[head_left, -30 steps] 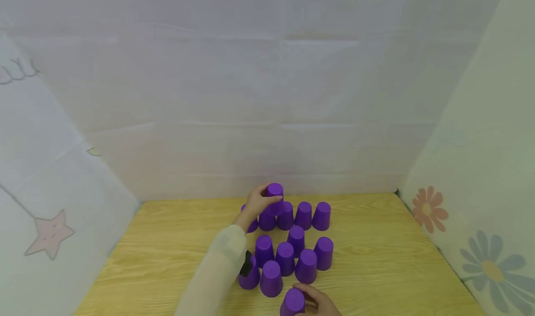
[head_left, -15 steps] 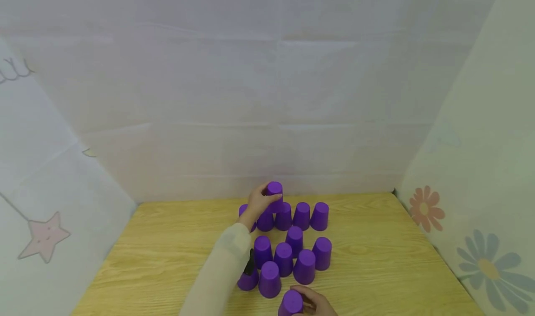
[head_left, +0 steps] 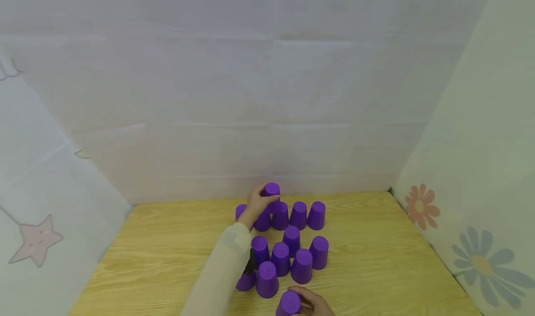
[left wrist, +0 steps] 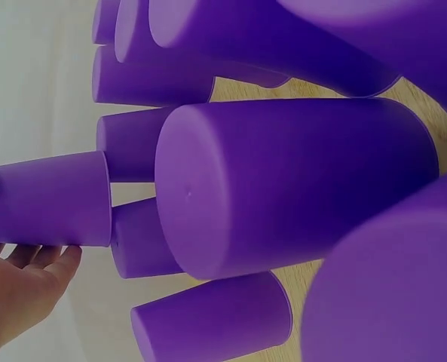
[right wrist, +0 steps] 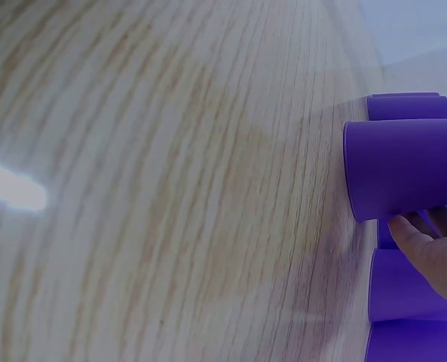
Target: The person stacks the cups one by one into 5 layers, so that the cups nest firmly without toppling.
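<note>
Upside-down purple cups stand on a wooden table. At the back, my left hand (head_left: 256, 204) grips a purple cup (head_left: 273, 191) between thumb and fingers, over two neighbouring cups of the back row. In the left wrist view, this held cup (left wrist: 50, 200) has its rim against or very near the bases of those two; I cannot tell if they touch. At the front edge of the head view, my right hand (head_left: 314, 303) holds another upside-down cup (head_left: 288, 304) from its right side. The right wrist view shows thumb and fingers against that cup (right wrist: 404, 170).
To the right in the back row stand more cups (head_left: 316, 216). Between the hands, several cups (head_left: 281, 259) stand in staggered rows, one partly behind my left sleeve (head_left: 221, 269). Wooden tabletop (head_left: 376, 260) extends to both sides. A pale sheet (head_left: 267, 97) hangs behind.
The head view has turned slightly, so the scene sits a little further left. Both hands keep hold of their cups, with hardly any movement relative to the other cups.
</note>
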A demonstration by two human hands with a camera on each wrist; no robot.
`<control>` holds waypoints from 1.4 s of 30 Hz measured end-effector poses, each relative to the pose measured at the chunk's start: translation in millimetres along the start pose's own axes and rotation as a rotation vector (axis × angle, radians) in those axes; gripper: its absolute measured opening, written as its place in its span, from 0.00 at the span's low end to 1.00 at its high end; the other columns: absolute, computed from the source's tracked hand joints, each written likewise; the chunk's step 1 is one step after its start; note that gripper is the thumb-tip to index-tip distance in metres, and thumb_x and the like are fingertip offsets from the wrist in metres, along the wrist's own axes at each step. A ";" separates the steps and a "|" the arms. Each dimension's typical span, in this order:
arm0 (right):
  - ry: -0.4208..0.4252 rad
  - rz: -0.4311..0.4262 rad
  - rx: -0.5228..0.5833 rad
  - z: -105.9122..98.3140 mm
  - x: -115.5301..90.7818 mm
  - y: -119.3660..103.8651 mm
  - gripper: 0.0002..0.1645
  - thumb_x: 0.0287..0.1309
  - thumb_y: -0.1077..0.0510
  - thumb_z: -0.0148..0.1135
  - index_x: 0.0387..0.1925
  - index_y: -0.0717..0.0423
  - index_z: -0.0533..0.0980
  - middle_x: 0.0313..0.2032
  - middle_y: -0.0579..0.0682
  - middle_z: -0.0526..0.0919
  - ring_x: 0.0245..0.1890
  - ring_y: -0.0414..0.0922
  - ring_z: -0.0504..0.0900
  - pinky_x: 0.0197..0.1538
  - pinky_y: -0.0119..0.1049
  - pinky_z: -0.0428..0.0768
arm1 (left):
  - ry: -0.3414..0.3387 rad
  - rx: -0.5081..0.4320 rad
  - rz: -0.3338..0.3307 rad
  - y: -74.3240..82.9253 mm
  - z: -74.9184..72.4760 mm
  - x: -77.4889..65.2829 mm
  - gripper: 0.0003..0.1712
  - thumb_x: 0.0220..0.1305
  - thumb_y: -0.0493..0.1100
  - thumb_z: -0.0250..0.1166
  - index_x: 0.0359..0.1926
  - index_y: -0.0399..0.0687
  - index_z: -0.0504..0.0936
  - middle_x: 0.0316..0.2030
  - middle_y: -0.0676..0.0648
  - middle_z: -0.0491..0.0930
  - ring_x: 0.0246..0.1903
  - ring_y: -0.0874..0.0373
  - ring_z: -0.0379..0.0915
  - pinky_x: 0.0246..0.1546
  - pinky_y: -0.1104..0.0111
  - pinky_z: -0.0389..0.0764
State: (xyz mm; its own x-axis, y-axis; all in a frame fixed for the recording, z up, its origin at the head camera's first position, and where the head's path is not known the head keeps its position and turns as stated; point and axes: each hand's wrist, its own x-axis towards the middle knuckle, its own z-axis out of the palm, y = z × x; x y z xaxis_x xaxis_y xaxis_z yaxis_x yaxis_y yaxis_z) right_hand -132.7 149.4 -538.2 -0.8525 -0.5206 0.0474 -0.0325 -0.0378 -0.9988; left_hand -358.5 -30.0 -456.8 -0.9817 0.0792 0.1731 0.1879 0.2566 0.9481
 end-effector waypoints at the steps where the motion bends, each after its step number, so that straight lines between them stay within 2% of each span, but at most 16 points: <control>1: 0.000 0.004 -0.001 0.0 0.0 -0.2 0.35 0.49 0.63 0.60 0.54 0.76 0.57 0.49 0.53 0.69 0.47 0.36 0.70 0.47 0.31 0.69 | -0.001 -0.001 -0.003 -0.3 0.2 0.1 0.31 0.45 0.41 0.68 0.53 0.38 0.70 0.46 0.40 0.72 0.45 0.48 0.68 0.46 0.61 0.69; 7: -0.002 0.014 0.002 -0.7 0.0 -0.5 0.35 0.49 0.63 0.60 0.54 0.76 0.57 0.49 0.53 0.69 0.47 0.35 0.70 0.46 0.30 0.69 | -0.023 -0.010 -0.020 -1.9 1.7 1.4 0.33 0.46 0.41 0.67 0.54 0.38 0.68 0.47 0.40 0.71 0.46 0.47 0.67 0.46 0.61 0.69; 13: 0.000 0.004 0.006 -1.5 -0.4 0.5 0.34 0.49 0.64 0.60 0.54 0.76 0.57 0.49 0.52 0.69 0.47 0.36 0.70 0.47 0.30 0.68 | -0.002 -0.023 -0.017 -2.7 2.6 2.7 0.30 0.46 0.40 0.67 0.53 0.40 0.70 0.44 0.40 0.73 0.44 0.48 0.68 0.45 0.61 0.69; 20: 0.015 0.029 0.005 0.2 -1.8 -3.1 0.34 0.50 0.62 0.60 0.55 0.75 0.57 0.50 0.60 0.68 0.47 0.38 0.71 0.49 0.45 0.69 | -0.006 -0.005 -0.022 -3.6 1.2 2.7 0.30 0.47 0.41 0.67 0.54 0.41 0.69 0.45 0.40 0.73 0.45 0.47 0.68 0.46 0.60 0.69; 30: 0.022 0.010 0.049 3.1 -0.8 -9.1 0.33 0.49 0.63 0.60 0.54 0.74 0.59 0.49 0.53 0.70 0.47 0.39 0.71 0.48 0.33 0.69 | 0.001 0.054 -0.014 -1.2 -0.5 2.1 0.30 0.48 0.42 0.66 0.53 0.40 0.69 0.46 0.40 0.72 0.46 0.47 0.68 0.46 0.60 0.69; 33: 0.021 0.008 0.062 3.8 -0.6 -9.9 0.32 0.50 0.63 0.59 0.55 0.73 0.60 0.49 0.51 0.70 0.46 0.39 0.71 0.48 0.32 0.69 | -0.002 0.060 -0.012 0.7 -1.9 0.6 0.30 0.48 0.42 0.66 0.53 0.39 0.69 0.46 0.39 0.72 0.45 0.47 0.68 0.46 0.60 0.69; 38: 0.014 -0.009 0.048 4.3 -0.7 -9.1 0.32 0.50 0.64 0.59 0.55 0.73 0.59 0.49 0.48 0.71 0.47 0.37 0.70 0.48 0.32 0.68 | -0.015 0.046 -0.033 2.8 -5.3 -2.2 0.35 0.49 0.42 0.65 0.58 0.38 0.63 0.51 0.37 0.67 0.51 0.44 0.62 0.50 0.60 0.66; 42: 0.007 -0.019 0.062 4.1 -0.7 -9.6 0.32 0.50 0.65 0.59 0.55 0.72 0.60 0.49 0.51 0.70 0.47 0.38 0.70 0.49 0.33 0.68 | -0.030 0.010 -0.044 4.0 -9.2 -5.1 0.37 0.50 0.41 0.65 0.60 0.38 0.60 0.53 0.36 0.65 0.54 0.43 0.58 0.53 0.60 0.62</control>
State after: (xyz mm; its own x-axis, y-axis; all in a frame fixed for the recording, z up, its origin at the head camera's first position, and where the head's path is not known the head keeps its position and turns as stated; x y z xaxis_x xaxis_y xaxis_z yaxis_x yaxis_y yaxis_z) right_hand -129.6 146.6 -528.5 -0.8555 -0.5136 0.0663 -0.0170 -0.1003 -0.9948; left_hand -353.0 -38.3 -451.5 -0.9877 0.0960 0.1234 0.1452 0.2698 0.9519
